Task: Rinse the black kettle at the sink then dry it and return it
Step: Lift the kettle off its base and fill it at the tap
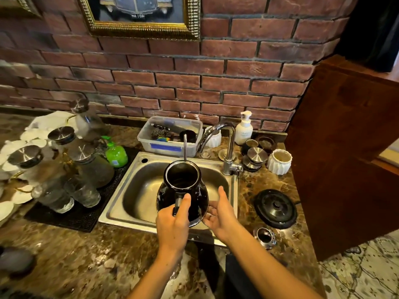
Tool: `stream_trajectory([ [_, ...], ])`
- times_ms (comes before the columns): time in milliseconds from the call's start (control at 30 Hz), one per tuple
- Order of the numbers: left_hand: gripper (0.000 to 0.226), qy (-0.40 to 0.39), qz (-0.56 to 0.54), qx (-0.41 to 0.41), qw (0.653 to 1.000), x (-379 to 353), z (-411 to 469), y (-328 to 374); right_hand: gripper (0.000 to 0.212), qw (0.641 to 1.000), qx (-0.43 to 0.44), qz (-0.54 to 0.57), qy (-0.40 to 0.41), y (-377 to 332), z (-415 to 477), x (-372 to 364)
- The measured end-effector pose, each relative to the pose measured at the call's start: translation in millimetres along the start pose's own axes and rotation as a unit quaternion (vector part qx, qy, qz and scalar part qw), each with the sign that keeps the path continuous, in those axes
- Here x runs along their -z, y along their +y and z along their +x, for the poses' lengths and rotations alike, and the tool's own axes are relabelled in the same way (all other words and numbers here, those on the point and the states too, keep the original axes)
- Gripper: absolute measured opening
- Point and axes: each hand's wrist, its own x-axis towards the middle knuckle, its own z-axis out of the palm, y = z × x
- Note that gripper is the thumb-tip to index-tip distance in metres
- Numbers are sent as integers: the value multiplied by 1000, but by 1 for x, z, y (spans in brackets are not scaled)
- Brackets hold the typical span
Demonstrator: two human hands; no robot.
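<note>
The black kettle [183, 186] hangs over the steel sink [129, 203], lid off, its mouth facing up and its thin spout pointing away toward the back. My left hand [173, 221] grips the kettle's handle, thumb on top. My right hand [220, 214] cups the lower right side of the kettle body with spread fingers. The chrome tap [226, 143] stands at the sink's back right. No water stream is visible.
The kettle's black base [275, 208] and a small metal cap [265, 237] lie on the marble counter to the right. Glass jars [90, 167] and a green soap bottle [115, 154] crowd the left mat. A plastic tub [170, 137] sits behind the sink; a wooden panel [345, 147] rises at right.
</note>
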Motion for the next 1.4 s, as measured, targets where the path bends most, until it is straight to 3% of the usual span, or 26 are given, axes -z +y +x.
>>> stream_trajectory([
  [400,45,-29,20,39,999,0,43,-33,72,999,-15,19,37,13,50,-7],
  [700,49,-87,64,39,993,0,90,-61,59,998,-9,32,62,20,99,-13],
  [900,47,-109,54,63,991,-7,108,-75,66,996,0,42,81,25,123,0],
  [1233,45,-120,-1,106,987,-29,116,-92,38,994,50,-31,90,21,146,36],
  [1400,53,-126,-19,114,985,-35,121,-94,24,975,144,-83,147,-21,160,61],
])
